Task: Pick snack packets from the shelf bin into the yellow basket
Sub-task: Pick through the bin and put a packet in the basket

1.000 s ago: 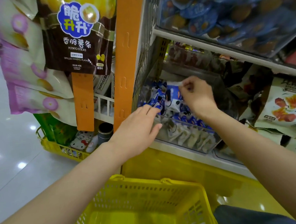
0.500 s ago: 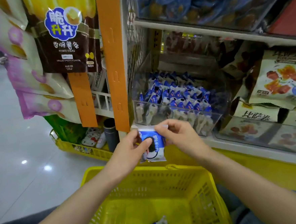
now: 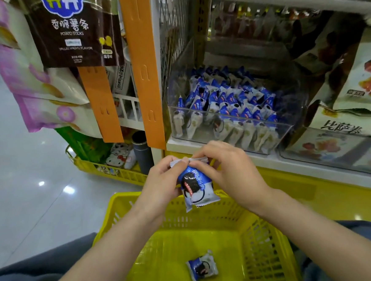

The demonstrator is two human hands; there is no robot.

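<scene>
A blue and white snack packet [image 3: 195, 186] hangs above the far rim of the yellow basket [image 3: 264, 242]. My left hand [image 3: 161, 181] and my right hand [image 3: 228, 174] both pinch its top seam. A second packet of the same kind [image 3: 201, 266] lies on the basket floor. On the shelf beyond my hands stands the clear shelf bin [image 3: 285, 131], filled with several more blue and white packets [image 3: 228, 102].
Orange hanging strips [image 3: 141, 66] with chip bags [image 3: 73, 29] hang at the left of the shelf. Larger snack bags [image 3: 360, 79] fill the bins to the right. A second yellow basket [image 3: 107, 170] sits on the floor at the left, holding a dark bottle [image 3: 142, 151].
Both hands left the shelf bin and came down over the basket with one packet. They now pinch its top seam, and the packet hangs slightly tilted.
</scene>
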